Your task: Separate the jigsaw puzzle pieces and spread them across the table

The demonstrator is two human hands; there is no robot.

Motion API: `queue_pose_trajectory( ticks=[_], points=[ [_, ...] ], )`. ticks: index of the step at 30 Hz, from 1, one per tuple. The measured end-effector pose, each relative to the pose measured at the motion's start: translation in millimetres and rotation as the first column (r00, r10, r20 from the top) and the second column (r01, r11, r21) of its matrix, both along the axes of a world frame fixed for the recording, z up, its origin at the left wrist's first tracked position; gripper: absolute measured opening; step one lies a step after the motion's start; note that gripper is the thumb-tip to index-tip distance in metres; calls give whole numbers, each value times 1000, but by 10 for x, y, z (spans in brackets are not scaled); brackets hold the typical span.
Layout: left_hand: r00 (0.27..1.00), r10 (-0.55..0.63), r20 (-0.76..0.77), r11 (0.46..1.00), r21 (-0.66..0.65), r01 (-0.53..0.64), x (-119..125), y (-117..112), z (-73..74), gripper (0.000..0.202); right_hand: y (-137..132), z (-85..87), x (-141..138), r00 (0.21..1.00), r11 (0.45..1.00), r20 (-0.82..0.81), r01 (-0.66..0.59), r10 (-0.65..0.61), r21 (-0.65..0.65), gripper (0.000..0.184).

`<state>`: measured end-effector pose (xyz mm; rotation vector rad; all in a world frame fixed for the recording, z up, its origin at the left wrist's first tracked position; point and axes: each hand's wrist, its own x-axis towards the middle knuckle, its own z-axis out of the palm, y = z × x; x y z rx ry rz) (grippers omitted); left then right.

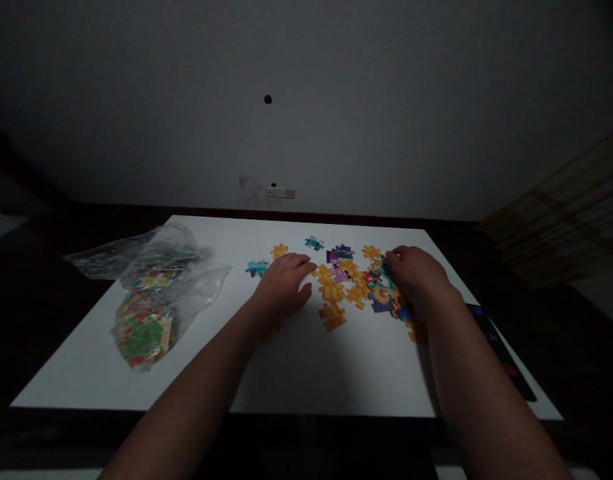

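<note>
Jigsaw pieces (333, 290) lay across the middle and right of the desk (336, 380).
The left hand (285, 283) had its fingers parted, seemingly empty; whether the right hand (419, 270) gripped a piece, I couldn't tell. Lifting pieces gently, one by one, seemed best. I counted one phone (506, 360), two teal pieces (257, 268) lying apart; the heap (383, 293) overlapped too much.

Yellow jigsaw pieces (332, 291) lie in a loose central cluster, some touching. On their right, multicoloured jigsaw pieces (381, 298) in blue, red and teal crowd together. A teal jigsaw piece (313, 243) sits apart on the far side, with teal-and-purple jigsaw pieces (257, 267) farther left.
</note>
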<state>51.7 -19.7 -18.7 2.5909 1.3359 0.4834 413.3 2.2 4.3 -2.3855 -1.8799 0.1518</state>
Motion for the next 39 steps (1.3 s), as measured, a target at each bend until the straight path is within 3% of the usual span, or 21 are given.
queue_pose_trajectory(
  ticks=[2,4,8,11,16,18,20,23,26,29,32,35,37,39],
  points=[
    [998,-25,-54,999,-44,23,44,-19,-50,59,-13,64,-83,998,995,-4,-66,66,73,55],
    [995,19,-100,996,-87,-28,55,-20,-92,68,-29,132,-245,970,962,-47,-228,237,147,52],
    [986,86,-142,987,-123,-104,18,14,-133,71,-127,180,-723,761,791,-219,-600,610,117,34],
    [982,116,-151,983,-122,-135,7,42,-160,71,-233,99,-1015,677,689,-141,-722,723,62,29],
    [982,112,-152,984,-124,-131,31,63,-196,72,-323,-8,-1118,707,713,-96,-699,701,50,15],
    [981,110,-160,982,-135,-132,34,62,-194,73,-325,43,-1058,696,710,-154,-702,701,58,7],
    [981,109,-159,982,-137,-131,30,61,-187,73,-314,133,-963,705,739,-246,-669,665,81,3],
    [984,112,-140,983,-130,-131,19,68,-181,70,-288,244,-824,740,817,-351,-546,574,184,13],
    [983,132,-127,979,-138,-149,11,93,-188,67,-281,222,-823,719,833,-421,-496,553,247,31],
    [977,172,-129,973,-135,-190,4,118,-198,68,-306,79,-1032,689,808,-441,-563,575,174,37],
    [966,203,-161,968,-116,-223,-11,121,-202,67,-335,-78,-1333,612,700,-377,-695,695,163,38],
    [949,218,-230,964,-101,-246,-30,106,-189,65,-326,-149,-1493,563,596,-206,-786,800,168,40],
    [942,217,-257,966,-85,-245,-41,96,-167,64,-293,-132,-1436,590,598,-102,-778,801,192,36],
    [943,213,-256,970,-64,-236,-45,89,-135,62,-249,-84,-1259,674,665,-57,-707,737,241,31]
  ],
)
